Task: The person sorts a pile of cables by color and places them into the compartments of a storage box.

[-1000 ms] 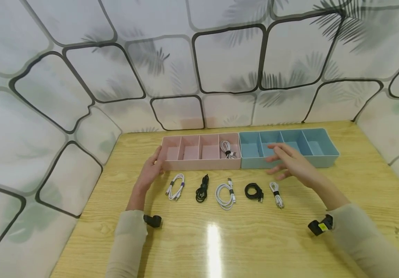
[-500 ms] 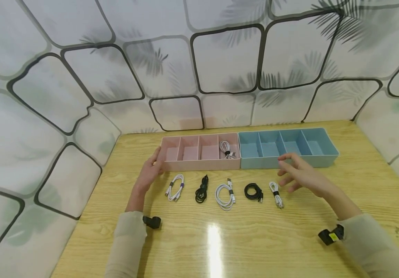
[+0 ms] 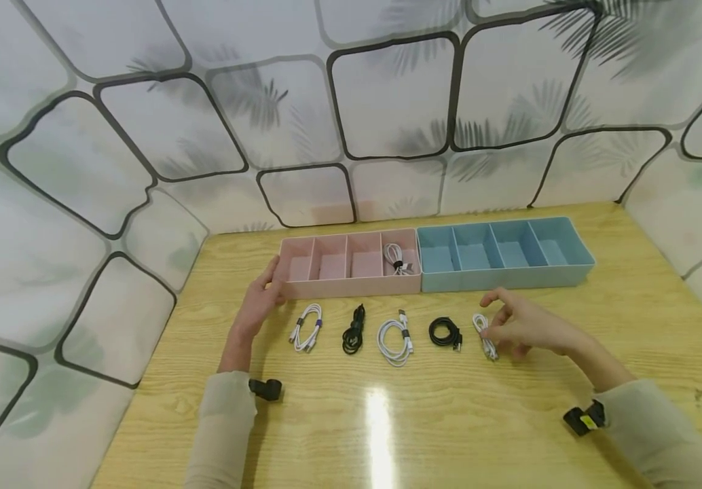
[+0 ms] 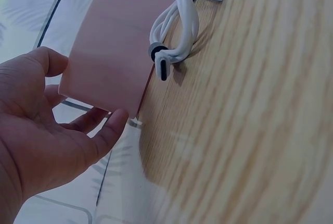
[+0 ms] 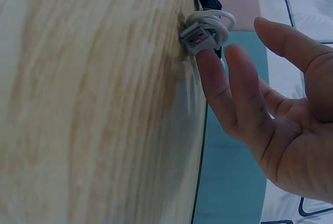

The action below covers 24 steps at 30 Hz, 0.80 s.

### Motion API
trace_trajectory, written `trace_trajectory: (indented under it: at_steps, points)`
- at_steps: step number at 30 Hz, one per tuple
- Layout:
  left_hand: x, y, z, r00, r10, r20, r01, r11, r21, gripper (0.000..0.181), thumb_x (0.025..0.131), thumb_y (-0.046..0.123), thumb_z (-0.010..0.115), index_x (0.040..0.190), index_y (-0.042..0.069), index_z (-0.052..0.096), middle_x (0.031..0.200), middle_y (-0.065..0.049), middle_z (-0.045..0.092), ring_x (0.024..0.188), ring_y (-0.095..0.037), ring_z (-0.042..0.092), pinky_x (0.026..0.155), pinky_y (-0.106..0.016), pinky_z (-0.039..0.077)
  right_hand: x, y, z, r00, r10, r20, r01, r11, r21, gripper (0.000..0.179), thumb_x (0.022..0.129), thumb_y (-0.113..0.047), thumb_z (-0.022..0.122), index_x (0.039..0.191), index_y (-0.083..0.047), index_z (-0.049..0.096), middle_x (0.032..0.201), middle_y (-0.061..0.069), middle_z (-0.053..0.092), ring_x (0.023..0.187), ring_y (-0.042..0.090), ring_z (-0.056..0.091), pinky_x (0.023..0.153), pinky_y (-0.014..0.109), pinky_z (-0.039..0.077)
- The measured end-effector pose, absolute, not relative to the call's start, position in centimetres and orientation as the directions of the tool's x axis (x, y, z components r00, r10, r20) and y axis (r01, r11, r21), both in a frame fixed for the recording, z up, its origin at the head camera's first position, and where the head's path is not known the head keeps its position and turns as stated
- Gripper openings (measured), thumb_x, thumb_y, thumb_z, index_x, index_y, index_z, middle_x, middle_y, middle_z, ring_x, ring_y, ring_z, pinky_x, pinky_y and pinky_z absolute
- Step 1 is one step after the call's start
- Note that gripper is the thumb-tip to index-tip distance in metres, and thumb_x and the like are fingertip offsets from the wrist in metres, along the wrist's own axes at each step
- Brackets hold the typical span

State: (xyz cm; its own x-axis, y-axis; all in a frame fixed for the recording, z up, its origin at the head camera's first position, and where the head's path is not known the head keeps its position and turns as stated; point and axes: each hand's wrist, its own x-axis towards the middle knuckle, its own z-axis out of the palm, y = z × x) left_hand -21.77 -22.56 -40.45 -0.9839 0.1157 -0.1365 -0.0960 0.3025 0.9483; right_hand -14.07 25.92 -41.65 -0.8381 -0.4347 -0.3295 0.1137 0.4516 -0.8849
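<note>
My left hand (image 3: 257,299) holds the left end of a pink divided box (image 3: 351,288), with thumb and fingers around its near corner, as the left wrist view (image 4: 99,78) also shows. My right hand (image 3: 531,326) is over a white bundled USB cable (image 3: 481,324) on the table. In the right wrist view, a fingertip is right at the cable's USB plug (image 5: 196,37), while the thumb stands apart from the other fingers. The hand partly covers this cable in the head view. Another white cable (image 3: 395,257) lies in the pink box's rightmost compartment.
A blue divided box (image 3: 510,278) stands against the pink box's right end. In front lie a white cable (image 3: 307,327), a black cable (image 3: 354,330), a coiled white cable (image 3: 394,343) and a coiled black cable (image 3: 445,332). A patterned wall covering (image 3: 302,115) rises behind.
My right hand has moved from in front of the blue box down toward me, to the rightmost white cable. My left hand stays at the pink box. The head view has shifted slightly.
</note>
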Motion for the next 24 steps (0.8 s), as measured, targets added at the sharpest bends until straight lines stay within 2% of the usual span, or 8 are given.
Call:
trace_trajectory:
  at_steps: [6,10,14,17,21,24]
  points:
    - [-22.2,-22.8,-40.9,-0.986,0.096,-0.135,-0.102,0.293,0.951,0.056,0.105,0.011,0.042,0.158,0.009,0.023,0.164,-0.010,0.018,0.115,-0.031,0.049,0.087,-0.032,0.051,-14.1,25.3,-42.0,-0.841,-0.447,-0.305,0.058,0.486,-0.872,0.059,0.092,-0.016,0.072,0.133,0.004,0.034,0.084,0.017,0.063,0.050,0.021,0.055,0.044,0.038,0.052]
    - [-22.9,-23.2,-42.0,-0.989,0.084,-0.125,-0.097,0.277,0.956,0.057,0.103,0.009,0.042,0.157,0.012,0.025,0.164,-0.006,0.019,0.107,-0.030,0.052,0.082,-0.028,0.051,-14.3,25.0,-42.2,-0.854,-0.432,-0.291,0.018,0.533,-0.846,0.055,0.090,-0.012,0.072,0.129,0.003,0.037,0.076,0.012,0.064,0.047,0.019,0.051,0.042,0.032,0.046]
    - [-23.3,-23.5,-43.0,-0.991,0.089,-0.104,-0.073,0.295,0.953,0.055,0.105,0.014,0.041,0.158,0.016,0.025,0.163,-0.009,0.023,0.108,-0.027,0.051,0.080,-0.023,0.050,-14.4,24.7,-42.3,-0.866,-0.411,-0.284,-0.003,0.572,-0.820,0.051,0.088,-0.006,0.071,0.127,0.003,0.040,0.073,0.009,0.062,0.047,0.020,0.052,0.041,0.032,0.045]
    - [-23.4,-23.6,-43.3,-0.992,0.092,-0.084,-0.051,0.317,0.947,0.054,0.107,0.018,0.042,0.158,0.017,0.024,0.158,-0.016,0.030,0.108,-0.026,0.051,0.079,-0.022,0.050,-14.3,24.6,-42.1,-0.872,-0.401,-0.280,-0.012,0.590,-0.808,0.049,0.086,-0.001,0.068,0.127,0.002,0.041,0.072,0.009,0.061,0.047,0.021,0.054,0.042,0.032,0.045]
    - [-23.4,-23.7,-43.4,-0.993,0.086,-0.075,-0.043,0.329,0.943,0.054,0.107,0.020,0.043,0.158,0.017,0.024,0.150,-0.023,0.039,0.101,-0.022,0.053,0.078,-0.022,0.050,-14.2,24.5,-41.8,-0.875,-0.383,-0.297,0.012,0.596,-0.803,0.048,0.085,0.003,0.064,0.128,0.002,0.043,0.075,0.009,0.060,0.047,0.022,0.054,0.043,0.032,0.046]
    - [-23.4,-23.7,-43.5,-0.994,0.082,-0.076,-0.045,0.330,0.943,0.055,0.107,0.019,0.043,0.158,0.017,0.025,0.149,-0.023,0.039,0.097,-0.019,0.053,0.078,-0.022,0.050,-14.2,24.6,-41.7,-0.873,-0.378,-0.307,0.032,0.584,-0.811,0.047,0.086,0.004,0.061,0.130,0.002,0.043,0.079,0.011,0.059,0.048,0.021,0.053,0.044,0.033,0.046]
